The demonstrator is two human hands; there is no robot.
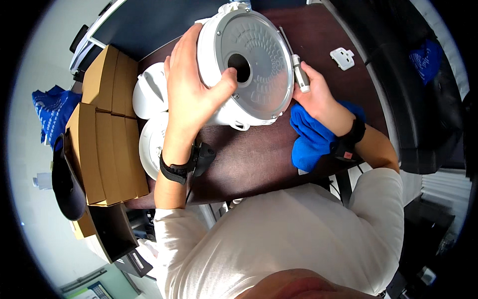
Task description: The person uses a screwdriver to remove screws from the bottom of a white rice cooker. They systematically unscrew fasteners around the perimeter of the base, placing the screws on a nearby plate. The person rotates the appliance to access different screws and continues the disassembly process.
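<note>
A white rice-cooker lid [249, 65] with a grey metal inner plate stands tilted on the dark brown table [249, 159]. My left hand [191, 92] grips its left rim, with the thumb resting by the dark round hole in the plate. Along the lid's right edge, my right hand [316, 97] holds a thin white rod-like part [300, 74]. A blue cloth [311, 134] lies crumpled under my right wrist.
Two white rounded appliance parts [149, 89] [149, 144] lie left of my left arm. Cardboard boxes [104, 134] line the table's left edge. A small white plastic piece [342, 58] lies at the back right. A blue bag [50, 112] is on the floor.
</note>
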